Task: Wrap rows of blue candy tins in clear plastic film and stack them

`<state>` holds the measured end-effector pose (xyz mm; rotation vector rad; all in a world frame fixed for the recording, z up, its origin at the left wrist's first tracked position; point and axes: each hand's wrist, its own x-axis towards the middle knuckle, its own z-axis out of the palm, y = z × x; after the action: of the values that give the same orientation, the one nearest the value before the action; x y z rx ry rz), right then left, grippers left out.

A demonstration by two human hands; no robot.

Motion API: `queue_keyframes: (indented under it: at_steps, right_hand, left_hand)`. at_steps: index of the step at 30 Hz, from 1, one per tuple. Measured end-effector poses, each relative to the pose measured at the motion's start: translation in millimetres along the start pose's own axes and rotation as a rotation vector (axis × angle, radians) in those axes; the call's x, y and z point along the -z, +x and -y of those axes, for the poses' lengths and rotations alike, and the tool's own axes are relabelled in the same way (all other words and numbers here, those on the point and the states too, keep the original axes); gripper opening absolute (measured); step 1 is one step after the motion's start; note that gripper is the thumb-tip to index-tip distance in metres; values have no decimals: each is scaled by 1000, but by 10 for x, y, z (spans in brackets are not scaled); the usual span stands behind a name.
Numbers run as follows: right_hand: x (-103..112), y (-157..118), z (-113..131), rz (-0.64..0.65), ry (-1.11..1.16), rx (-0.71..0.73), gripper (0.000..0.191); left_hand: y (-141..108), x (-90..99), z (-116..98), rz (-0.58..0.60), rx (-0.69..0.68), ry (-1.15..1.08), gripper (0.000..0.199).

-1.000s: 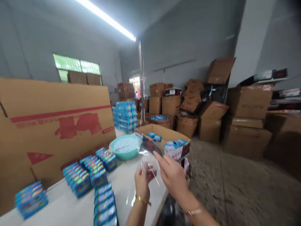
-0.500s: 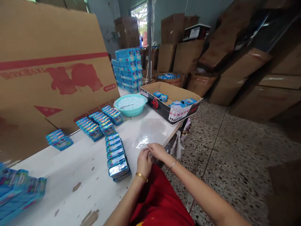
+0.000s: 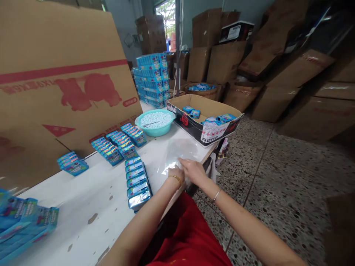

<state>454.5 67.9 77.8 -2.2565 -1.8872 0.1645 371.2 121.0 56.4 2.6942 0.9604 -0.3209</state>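
Observation:
A clear plastic bag [image 3: 177, 147] lies flat near the table's front edge, shining where light strikes it. My left hand [image 3: 176, 174], with a gold bracelet at the wrist, is closed at the bag's near edge; its fingertips are partly hidden. Close beside it, my right hand [image 3: 193, 170] has its fingers pressed together on the film, forefinger pointing left. To the left of my hands stands a row of blue printed packs [image 3: 136, 181] with shiny ends. More blue packs [image 3: 113, 150] stand in rows farther back.
A turquoise basin [image 3: 156, 130] of small pale pieces stands behind the bag. Right of it, an open carton [image 3: 191, 129] holds several blue packs. Stacked blue packs [image 3: 151, 81] rise behind. A large cardboard box [image 3: 61, 44] walls the left side; speckled floor [image 3: 257, 177] lies right.
Both hands have moved slightly up and forward over the bag from its near edge. My left wrist has turned, and my right forefinger now reaches farther onto the film.

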Motion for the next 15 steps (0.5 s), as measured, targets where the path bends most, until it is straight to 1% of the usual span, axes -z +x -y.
queue_keyframes:
  at_steps: [2,3,4,5,6,7,8,9,10,11,12,13,14,15]
  right_hand:
    - [105,27,-1,-74,-40,-65,47]
    - [169,44,-2,-112,-59,-98,48]
    - [233,63,-2,-143,-76,-126,50]
    - [292,82,3,-161,-92,-144,50]
    - [338,100,17,-162,-106,-149,50]
    - [364,115,44,-142,-121,-139,49]
    - [366,127,86,-106,-135,-115,47]
    - [340,137,145,-62,-143,-83,45]
    - [287,144,220,-17,-143,-48,42]
    - [210,148,308,32,-133,-16,41]
    - [114,150,408,81,-115,9,39]
    - [5,150,514,127,-92,29,37]
    - [-110,146,623,171,-67,42,35]
    - [-223,140,731,210,-44,55,34]
  left_hand:
    - [-5,71,-37,22,-28,-9,33]
    - [-59,126,-50,23,-56,-20,29]
    - [-152,194,-45,19,-94,-30,28]
    - [-281,270,-8,-12,-144,-67,27]
    - [-438,347,70,-87,-198,-146,26]
    - [-611,414,197,-186,-237,-240,26]
    - [-788,462,373,-385,-270,-441,26]
    - [-952,480,591,-603,-237,-652,25]
    - [-1092,461,835,-780,-115,-802,26]
    - [-1201,404,1087,-909,60,-923,30]
    - [-1277,313,1322,-986,242,-1037,37]
    - [-1321,197,1520,-973,446,-1158,43]
    - [-1340,69,1666,-901,623,-1287,48]
    - [-1340,-56,1752,-804,712,-1428,53]
